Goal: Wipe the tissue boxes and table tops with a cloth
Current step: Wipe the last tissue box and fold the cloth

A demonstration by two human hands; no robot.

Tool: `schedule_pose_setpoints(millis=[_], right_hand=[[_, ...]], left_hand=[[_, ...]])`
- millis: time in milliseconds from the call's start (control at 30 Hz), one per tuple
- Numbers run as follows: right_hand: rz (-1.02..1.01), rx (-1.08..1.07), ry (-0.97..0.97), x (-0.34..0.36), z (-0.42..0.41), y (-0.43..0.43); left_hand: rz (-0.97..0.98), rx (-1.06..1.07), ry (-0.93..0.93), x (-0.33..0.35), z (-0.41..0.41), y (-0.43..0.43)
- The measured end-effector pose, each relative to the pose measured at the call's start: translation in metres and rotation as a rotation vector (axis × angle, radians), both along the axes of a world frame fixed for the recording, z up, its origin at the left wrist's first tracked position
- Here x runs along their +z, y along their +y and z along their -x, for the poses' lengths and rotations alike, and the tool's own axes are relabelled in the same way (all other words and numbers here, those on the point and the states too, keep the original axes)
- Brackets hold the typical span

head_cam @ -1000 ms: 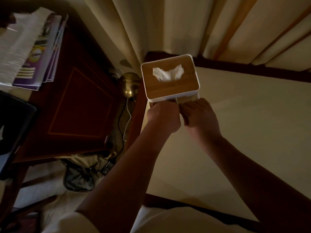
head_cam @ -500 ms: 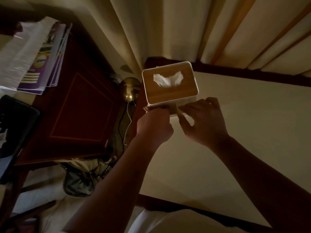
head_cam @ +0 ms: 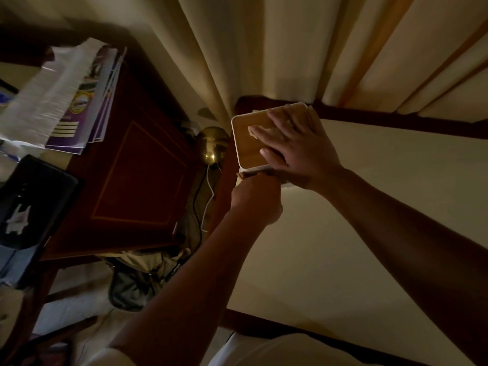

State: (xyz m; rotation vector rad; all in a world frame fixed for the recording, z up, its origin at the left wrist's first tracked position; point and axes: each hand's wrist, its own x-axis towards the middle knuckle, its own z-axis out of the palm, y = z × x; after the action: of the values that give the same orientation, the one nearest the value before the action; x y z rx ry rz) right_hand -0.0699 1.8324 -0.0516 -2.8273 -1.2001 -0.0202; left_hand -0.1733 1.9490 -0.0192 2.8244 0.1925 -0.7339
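Observation:
A tissue box [head_cam: 245, 146] with a wooden lid and white sides stands at the far left corner of the cream table top [head_cam: 343, 247]. My right hand [head_cam: 298, 146] lies flat on the lid with straight fingers and covers most of the white tissue [head_cam: 252, 132]. My left hand [head_cam: 257, 196] is curled into a fist against the box's near side. It grips a small tan cloth [head_cam: 241, 177], of which only an edge shows above the knuckles.
A dark wooden desk [head_cam: 140, 180] stands to the left, with a stack of magazines [head_cam: 79, 101] on it and a black item [head_cam: 31, 207] at its near end. A brass lamp base [head_cam: 211, 146], cables [head_cam: 208, 202] and a bag [head_cam: 137, 281] fill the gap between. Curtains [head_cam: 264, 48] hang behind.
My right hand has left the box's near side and moved up onto the lid, flattening over the tissue. My left hand stays at the near side with the cloth.

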Motion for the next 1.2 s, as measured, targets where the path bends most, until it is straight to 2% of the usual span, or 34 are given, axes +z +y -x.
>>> schedule_pose_setpoints(millis=[67, 200, 333, 433, 533, 767, 967, 1200], right_hand=[[-0.015, -0.009, 0.031, 0.0, 0.0, 0.001], [-0.059, -0.003, 0.078, 0.001, -0.001, -0.001], [-0.074, -0.003, 0.14, 0.003, -0.003, -0.001], [-0.078, -0.014, 0.093, 0.003, 0.0, -0.002], [-0.066, -0.015, 0.082, 0.002, 0.0, -0.001], [-0.049, -0.017, 0.059, 0.0, -0.001, 0.0], [-0.027, -0.034, 0.041, -0.002, 0.002, 0.003], [-0.023, -0.048, 0.026, -0.001, 0.0, 0.003]], left_hand=[[0.099, 0.047, -0.015, 0.003, 0.0, 0.008], [0.2, 0.137, -0.245, 0.016, 0.013, 0.006], [0.152, 0.168, -0.419, 0.019, 0.033, -0.003], [0.034, 0.147, -0.255, 0.008, 0.039, -0.003], [0.036, 0.063, -0.036, 0.0, 0.024, 0.002], [0.345, 0.135, 0.227, 0.005, -0.019, 0.019], [0.543, 0.278, 0.261, 0.006, -0.019, 0.024], [0.616, 0.403, 0.08, 0.006, -0.009, 0.02]])
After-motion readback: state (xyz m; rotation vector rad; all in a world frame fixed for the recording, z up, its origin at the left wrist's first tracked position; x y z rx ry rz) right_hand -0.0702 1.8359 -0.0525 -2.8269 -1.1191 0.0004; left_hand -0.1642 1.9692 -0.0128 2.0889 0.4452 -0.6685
